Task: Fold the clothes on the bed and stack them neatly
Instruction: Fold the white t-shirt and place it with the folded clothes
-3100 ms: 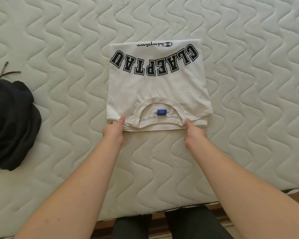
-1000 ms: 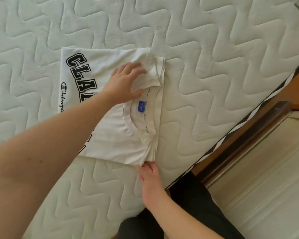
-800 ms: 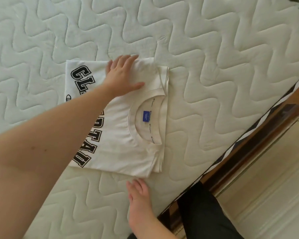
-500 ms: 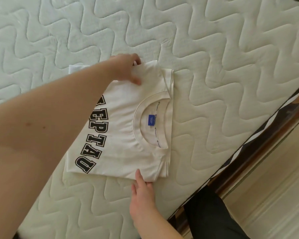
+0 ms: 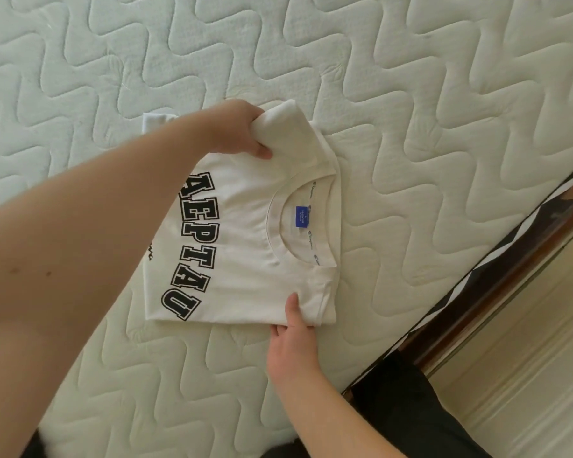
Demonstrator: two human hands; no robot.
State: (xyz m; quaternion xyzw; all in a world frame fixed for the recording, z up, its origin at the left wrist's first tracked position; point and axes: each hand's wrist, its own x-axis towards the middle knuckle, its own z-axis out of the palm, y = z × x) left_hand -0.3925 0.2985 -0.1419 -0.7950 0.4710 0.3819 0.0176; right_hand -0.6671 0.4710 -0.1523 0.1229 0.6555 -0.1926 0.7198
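Lying mid-bed (image 5: 411,110), folded white T-shirt (image 5: 245,259), long axis 12-to-6, collar toward 3. Left hand (image 5: 235,130) fingers clamped on its 12 corner; right hand (image 5: 291,345) pinches the 6 edge.

One cam only, head-worn, so no second view to share w/. It looks steeply down from above the bed's near edge, tilted so the mattress (image 5: 411,94) edge runs diagonally at lower right. Close in: both forearms enter from the bottom & left of frame, and the folded T-shirt (image 5: 245,246) sits mid-frame. Wide-angle lens; a floor strip (image 5: 526,375) shows at lower right.
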